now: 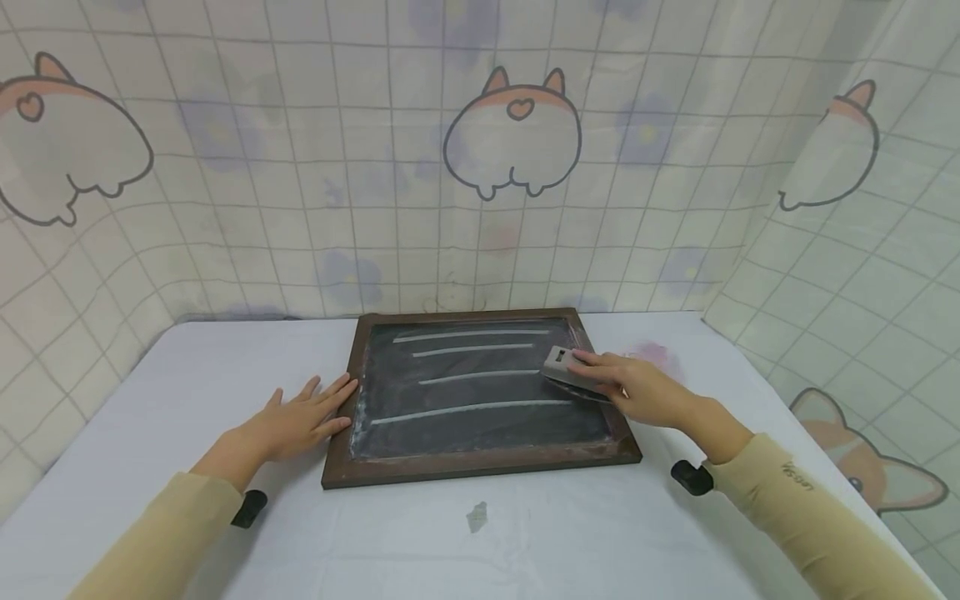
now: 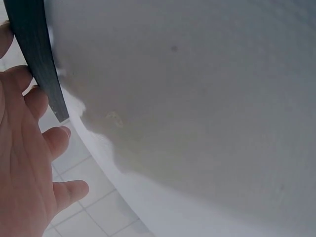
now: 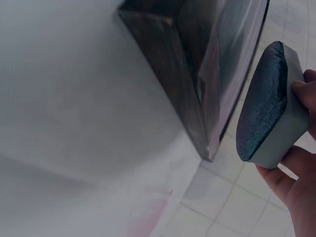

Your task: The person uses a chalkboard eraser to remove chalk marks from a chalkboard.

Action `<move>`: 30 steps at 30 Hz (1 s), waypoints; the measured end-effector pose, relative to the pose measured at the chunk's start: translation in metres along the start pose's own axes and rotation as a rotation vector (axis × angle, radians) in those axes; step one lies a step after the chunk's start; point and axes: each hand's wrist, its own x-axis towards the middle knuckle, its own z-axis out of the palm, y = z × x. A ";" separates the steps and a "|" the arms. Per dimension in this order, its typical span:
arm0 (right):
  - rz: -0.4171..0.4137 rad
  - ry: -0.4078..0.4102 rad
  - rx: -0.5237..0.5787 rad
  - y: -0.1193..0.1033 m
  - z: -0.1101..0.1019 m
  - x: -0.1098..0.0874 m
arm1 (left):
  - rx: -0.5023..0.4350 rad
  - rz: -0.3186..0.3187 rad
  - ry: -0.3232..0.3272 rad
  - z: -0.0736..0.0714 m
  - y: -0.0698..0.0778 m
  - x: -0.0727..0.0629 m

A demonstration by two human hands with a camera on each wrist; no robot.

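A chalkboard [image 1: 480,433] in a brown wooden frame lies flat on the table, with several white chalk lines [image 1: 480,407] drawn across it. My right hand [image 1: 648,392] grips a chalkboard eraser [image 1: 558,364] at the board's right side, near the right ends of the lines. In the right wrist view, the eraser's dark felt face [image 3: 262,101] is tilted and stands apart from the board. On the left, my left hand [image 1: 300,421] has its fingers spread, and the fingertips touch the frame's left edge [image 2: 37,54].
A white cloth covers the table [image 1: 540,533]. Pink smudges [image 1: 656,357] mark it to the right of the board, and a grey patch [image 1: 477,517] shows in front. A tile-patterned curtain [image 1: 420,225] with cartoon animals rises behind and at both sides.
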 end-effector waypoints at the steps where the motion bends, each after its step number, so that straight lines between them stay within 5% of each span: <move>1: -0.001 -0.014 0.015 -0.001 0.002 0.001 | 0.000 -0.002 -0.004 0.000 0.000 0.000; 11: -0.057 -0.110 0.048 0.001 0.016 0.008 | -0.008 -0.009 -0.017 0.001 -0.002 0.000; 20: -0.016 -0.227 0.002 -0.005 0.010 0.008 | -0.017 -0.020 -0.027 -0.001 0.001 -0.001; 30: -0.014 -0.260 0.001 -0.009 0.011 0.016 | -0.023 -0.020 -0.031 -0.002 0.002 -0.001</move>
